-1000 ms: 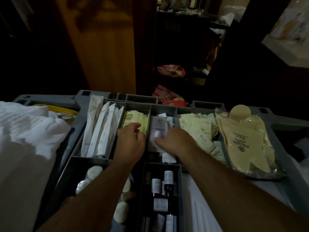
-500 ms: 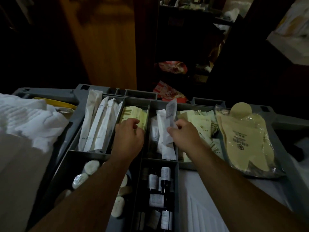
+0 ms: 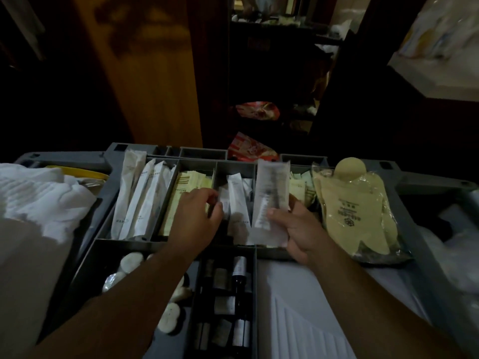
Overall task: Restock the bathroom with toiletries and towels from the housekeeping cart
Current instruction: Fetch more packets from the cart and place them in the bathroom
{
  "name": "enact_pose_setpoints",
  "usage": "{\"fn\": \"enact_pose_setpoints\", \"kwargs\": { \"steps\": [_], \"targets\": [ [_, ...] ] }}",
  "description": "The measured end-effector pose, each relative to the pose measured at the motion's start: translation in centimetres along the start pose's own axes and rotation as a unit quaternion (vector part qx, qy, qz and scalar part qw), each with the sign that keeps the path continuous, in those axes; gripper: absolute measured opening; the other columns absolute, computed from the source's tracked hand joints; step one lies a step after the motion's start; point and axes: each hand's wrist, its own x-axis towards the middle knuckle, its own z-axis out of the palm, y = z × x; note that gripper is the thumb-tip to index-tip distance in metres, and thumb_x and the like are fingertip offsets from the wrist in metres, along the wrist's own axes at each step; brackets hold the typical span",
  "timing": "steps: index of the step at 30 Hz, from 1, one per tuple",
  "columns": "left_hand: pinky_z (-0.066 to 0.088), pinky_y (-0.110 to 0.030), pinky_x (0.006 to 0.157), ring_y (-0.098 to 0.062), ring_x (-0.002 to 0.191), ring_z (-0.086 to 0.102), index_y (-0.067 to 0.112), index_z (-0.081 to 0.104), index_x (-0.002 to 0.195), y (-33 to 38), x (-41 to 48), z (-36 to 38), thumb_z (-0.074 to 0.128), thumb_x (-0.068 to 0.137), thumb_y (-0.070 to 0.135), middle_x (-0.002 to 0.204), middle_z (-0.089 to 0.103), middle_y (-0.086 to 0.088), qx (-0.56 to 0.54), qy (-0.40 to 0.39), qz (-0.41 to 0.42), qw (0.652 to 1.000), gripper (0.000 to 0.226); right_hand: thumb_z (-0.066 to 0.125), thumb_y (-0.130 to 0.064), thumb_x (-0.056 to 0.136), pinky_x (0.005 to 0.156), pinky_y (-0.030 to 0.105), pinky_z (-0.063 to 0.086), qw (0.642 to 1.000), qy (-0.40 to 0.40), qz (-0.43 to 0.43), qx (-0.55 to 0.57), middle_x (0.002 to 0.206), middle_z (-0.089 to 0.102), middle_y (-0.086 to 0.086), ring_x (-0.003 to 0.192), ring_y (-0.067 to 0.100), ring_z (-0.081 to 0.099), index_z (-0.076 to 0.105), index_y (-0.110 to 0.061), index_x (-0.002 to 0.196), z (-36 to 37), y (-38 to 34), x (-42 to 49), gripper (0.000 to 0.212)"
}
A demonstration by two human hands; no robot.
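White sachet (image 3: 272, 200) is in your right hand (image 3: 302, 229). Thumb and fingers pinch its lower end, and it stands nearly upright, lifted clear of the grey cart tray (image 3: 114, 164). It sits over the divider between the middle compartment and the one holding cream packets (image 3: 302, 187). Most of its length rises above the pinch, unsupported.

Your left hand (image 3: 197, 218) reaches into the back row. Its curled fingers (image 3: 213, 203) are at the edge of the loose sachets (image 3: 237, 203) in the middle compartment, beside the yellow packets (image 3: 185, 187). Whether those fingers have closed on anything cannot be told; the knuckles hide the tips.

Assessment: the step in hand appears to be gathering toiletries from the tray, an early part of the restock. Nothing here shows the bathroom.

Recommendations:
- Hold the pinch firm but low on the wrapper. Thin paper held by one end will likely flop or slip if you swing it.
- With the left, separate a single sachet from the pile before lifting, so neighbours are not dragged over the divider.
- Lift straight up.
- Lighting is poor and the printing on the wrappers is unreadable, so confirm the item by its compartment.

Noted nearby, untouched: long white packets (image 3: 140, 200), small bottles (image 3: 238, 268), round soaps (image 3: 131, 260) and folded towels (image 3: 44, 198) at the left.
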Motion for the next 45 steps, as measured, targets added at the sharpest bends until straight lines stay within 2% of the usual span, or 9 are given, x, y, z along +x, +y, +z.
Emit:
{"fn": "enact_pose_setpoints", "kwargs": {
  "steps": [4, 9, 12, 18, 22, 26, 32, 38, 45],
  "targets": [
    [0.037, -0.016, 0.071, -0.005, 0.086, 0.052, 0.023, 0.062, 0.115, 1.0, -0.3, 0.1, 0.061, 0.095, 0.025, 0.1, 0.06, 0.009, 0.002, -0.019, -0.01, 1.0, 0.02, 0.059, 0.009, 0.091, 0.083, 0.049, 0.058, 0.999, 0.0, 0.027, -0.022, 0.086, 0.076, 0.009, 0.081, 0.025, 0.072, 0.066, -0.011, 0.1, 1.4, -0.7, 1.0, 0.023],
    [0.039, -0.012, 0.061, 0.002, 0.072, 0.054, 0.025, 0.064, 0.099, 1.9, -0.2, -0.2, 0.061, 0.096, 0.025, 0.092, 0.067, 0.005, 0.009, -0.072, -0.055, 0.996, 0.004, 0.059, -0.003, 0.096, 0.069, 0.04, 0.061, 1.0, 0.011, 0.028, 0.002, 0.089, 0.078, 0.007, 0.079, 0.022, 0.074, 0.067, -0.01, 0.104, 0.1, -0.1, 1.1, 0.013],
    [0.043, -0.02, 0.065, -0.005, 0.075, 0.057, 0.02, 0.066, 0.106, 2.6, -0.1, 0.4, 0.061, 0.097, 0.034, 0.097, 0.068, 0.002, 0.033, -0.149, -0.093, 0.984, 0.018, 0.059, -0.005, 0.097, 0.062, 0.035, 0.061, 0.999, 0.042, 0.013, 0.004, 0.087, 0.077, 0.008, 0.075, 0.021, 0.074, 0.067, -0.006, 0.106, -1.2, -0.2, 1.0, 0.013],
    [0.044, -0.025, 0.067, -0.018, 0.089, 0.063, 0.009, 0.065, 0.113, 3.0, 1.8, 2.6, 0.065, 0.091, 0.044, 0.107, 0.069, -0.004, 0.057, -0.225, -0.157, 0.96, 0.041, 0.067, -0.009, 0.093, 0.088, 0.052, 0.056, 0.995, 0.08, -0.012, -0.054, 0.103, 0.074, 0.023, 0.091, 0.035, 0.07, 0.07, -0.004, 0.102, -2.6, -0.1, 0.6, 0.011],
    [0.053, -0.03, 0.079, -0.026, 0.101, 0.065, 0.006, 0.059, 0.122, 3.1, 2.7, 4.2, 0.076, 0.08, 0.041, 0.117, 0.067, -0.012, 0.075, -0.221, -0.2, 0.952, 0.057, 0.067, -0.011, 0.093, 0.082, 0.048, 0.059, 0.993, 0.083, -0.009, -0.079, 0.097, 0.076, 0.015, 0.092, 0.032, 0.073, 0.07, -0.007, 0.104, -3.6, 0.6, 0.3, 0.013],
    [0.054, -0.032, 0.083, -0.028, 0.103, 0.066, 0.0, 0.061, 0.117, 2.7, 2.8, 4.9, 0.075, 0.083, 0.024, 0.114, 0.067, -0.013, 0.125, -0.199, -0.189, 0.953, 0.043, 0.068, -0.012, 0.093, 0.079, 0.044, 0.059, 0.994, 0.071, -0.006, -0.077, 0.099, 0.077, 0.012, 0.092, 0.029, 0.073, 0.07, -0.008, 0.108, -4.2, 0.9, 0.3, 0.016],
    [0.044, -0.024, 0.067, -0.024, 0.093, 0.065, 0.004, 0.069, 0.106, 2.3, 2.9, 4.8, 0.075, 0.083, 0.024, 0.103, 0.068, -0.01, 0.147, -0.204, -0.184, 0.95, 0.031, 0.068, -0.015, 0.093, 0.068, 0.029, 0.057, 0.992, 0.065, -0.017, -0.108, 0.1, 0.077, 0.004, 0.092, 0.02, 0.074, 0.07, -0.012, 0.114, -4.0, 1.0, 0.3, 0.021],
    [0.037, -0.02, 0.054, -0.016, 0.076, 0.058, 0.007, 0.072, 0.103, 1.9, 3.0, 4.4, 0.072, 0.084, 0.024, 0.089, 0.063, -0.003, 0.143, -0.226, -0.174, 0.948, 0.026, 0.069, -0.017, 0.092, 0.083, 0.044, 0.06, 0.991, 0.069, -0.006, -0.119, 0.1, 0.077, 0.007, 0.096, 0.026, 0.073, 0.07, -0.012, 0.113, -4.0, 1.0, 0.4, 0.021],
    [0.046, -0.029, 0.08, -0.022, 0.096, 0.061, 0.005, 0.063, 0.114, 3.0, 2.2, 4.9, 0.051, 0.099, 0.017, 0.116, 0.063, -0.01, 0.165, -0.17, -0.132, 0.962, 0.023, 0.068, -0.015, 0.093, 0.075, 0.036, 0.06, 0.991, 0.06, -0.007, -0.118, 0.1, 0.077, 0.003, 0.093, 0.02, 0.074, 0.07, -0.015, 0.111, -3.6, 0.8, 0.5, 0.019]
  ]
}}
